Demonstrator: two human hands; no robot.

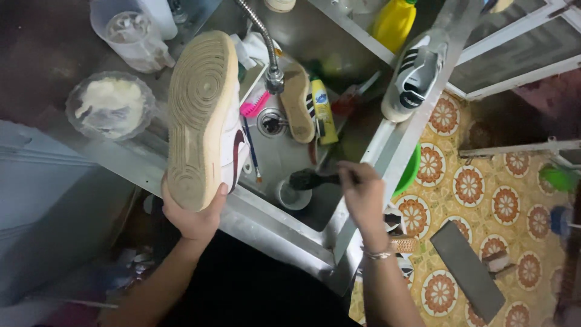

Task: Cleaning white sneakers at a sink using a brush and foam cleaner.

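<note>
My left hand (192, 213) grips the heel of a white sneaker (203, 118) with a dark red mark, held sole up over the left rim of a steel sink (284, 227). My right hand (361, 194) holds the handle of a dark brush (308, 179), whose head hangs over a small white cup (295, 197) in the sink. A second sneaker (298, 102) lies sole up in the basin under the tap (273, 75). A white sneaker with black stripes (414, 75) rests on the sink's right rim.
In the basin lie a yellow bottle (324, 110), a pink brush (254, 104) and a thin blue brush (252, 151). A clear bowl of white stuff (110, 106) and a plastic jug (133, 33) stand at left. A larger yellow bottle (394, 23) stands behind. Patterned tile floor (478, 188) lies at right.
</note>
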